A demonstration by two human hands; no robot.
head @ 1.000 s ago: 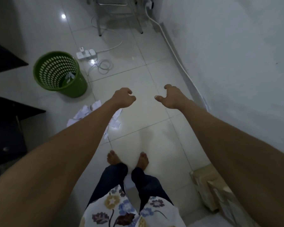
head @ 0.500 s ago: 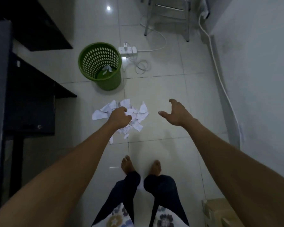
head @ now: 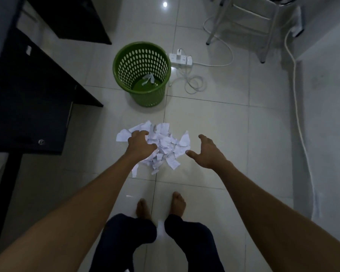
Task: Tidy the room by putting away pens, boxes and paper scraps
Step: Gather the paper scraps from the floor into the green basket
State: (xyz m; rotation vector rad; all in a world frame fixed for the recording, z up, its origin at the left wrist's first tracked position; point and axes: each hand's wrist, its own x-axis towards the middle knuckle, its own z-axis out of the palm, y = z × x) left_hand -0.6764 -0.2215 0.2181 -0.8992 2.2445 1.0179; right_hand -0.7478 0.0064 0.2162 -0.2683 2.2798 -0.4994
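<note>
many torn paper scraps (head: 165, 142) lie heaped on the floor (head: 234, 130), near side of the green basket (head: 124, 75). left hand (head: 140, 145) curls over the heap, grip unclear; right hand (head: 208, 154) spread, empty, beside it. light, loose stuff: best scooped from both edges.

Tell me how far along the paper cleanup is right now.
Done: only a couple of scraps lie in the green bin. In hand: nothing yet; the left hand, loosely curled, and the right hand, fingers spread, reach toward the paper pile. Left: the whole pile sits on the floor near the bin. No pens or boxes are in view.
</note>
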